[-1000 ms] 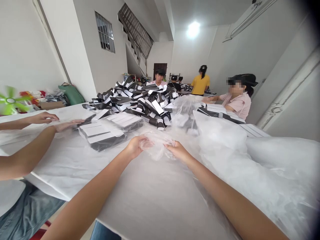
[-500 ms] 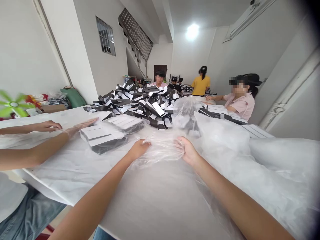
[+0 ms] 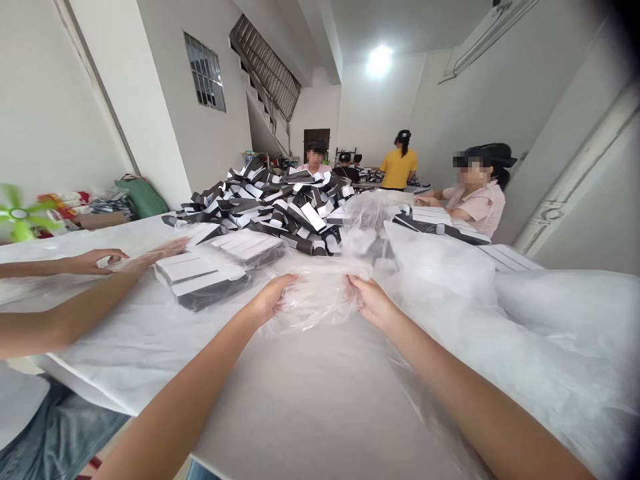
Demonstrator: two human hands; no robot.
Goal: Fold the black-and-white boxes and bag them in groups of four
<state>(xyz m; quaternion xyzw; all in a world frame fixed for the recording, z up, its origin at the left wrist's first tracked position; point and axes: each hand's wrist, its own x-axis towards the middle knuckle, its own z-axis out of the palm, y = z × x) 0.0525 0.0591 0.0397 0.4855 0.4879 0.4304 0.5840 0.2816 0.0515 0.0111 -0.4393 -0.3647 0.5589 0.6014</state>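
Have moved left hand (image 3: 269,301) and right hand (image 3: 374,301) farther apart since a second ago, spreading the clear plastic bag (image 3: 321,293); grasping its sides with the fingers (image 3: 283,283) of both; holding it on or just above the desk (image 3: 280,407), between the near edge and the heap of black-and-white cartons (image 3: 280,207)

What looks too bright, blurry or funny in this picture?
In the head view, the lamp glares as a white blob and the picture's top right corner goes black; in the same view, the green fan is smeared, probably from spinning; there too, the clear plastic between the left hand and right hand is see-through, so its edges are hard to trace.
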